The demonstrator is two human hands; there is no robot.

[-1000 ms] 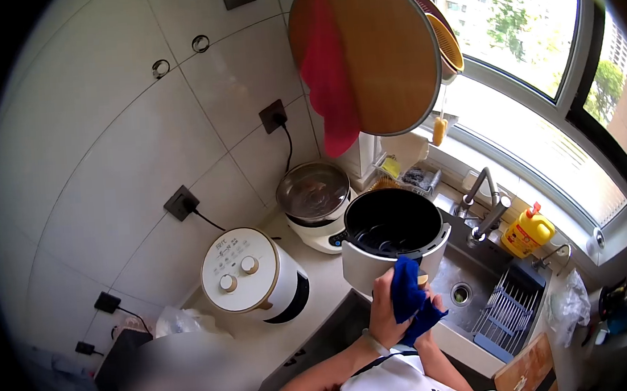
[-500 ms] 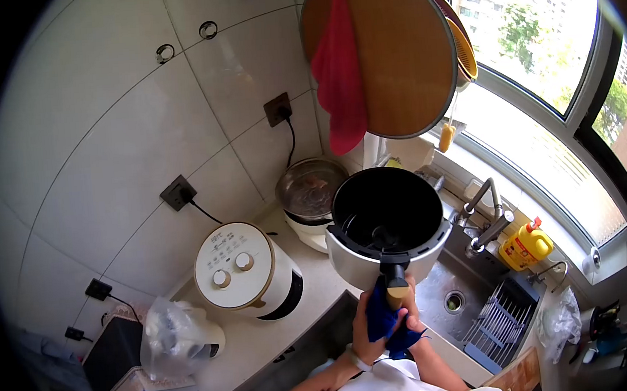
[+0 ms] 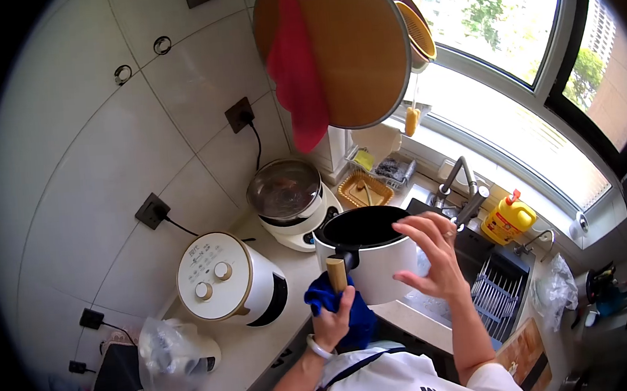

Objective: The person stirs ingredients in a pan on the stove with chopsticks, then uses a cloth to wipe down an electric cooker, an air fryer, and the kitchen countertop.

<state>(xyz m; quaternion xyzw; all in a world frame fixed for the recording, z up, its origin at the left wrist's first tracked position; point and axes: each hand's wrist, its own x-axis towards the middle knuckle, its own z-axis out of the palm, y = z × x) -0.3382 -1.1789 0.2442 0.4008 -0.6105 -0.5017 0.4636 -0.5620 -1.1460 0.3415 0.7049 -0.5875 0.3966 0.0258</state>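
While the left hand is curled, palm inward, around a bunched dark-blue cloth just below the vessel's handle, the right hand is lifted at the vessel's right side, fingers spread and arched toward the rim, thumb apart and pointing at the outer wall. Right-hand contact with the vessel: cannot tell. Whether the left fingers also close on the handle: hidden by cloth.

Vessel: white, smooth-walled cylindrical vessel with black interior, mouth up, located between the hands and beyond the left one. Handle: short, black at the mount, tan and wood-like at the end, on the vessel's near left side.

Cloth: soft, creased, loose folds hanging below the handle. Left wrist bears a pale, smooth band.

Left of the vessel, on the pale, smooth tabletop: white, gold-trimmed cylindrical appliance with two knobs. Behind the vessel: tan, ridged tray. To its right: yellow plastic bottle with red top.
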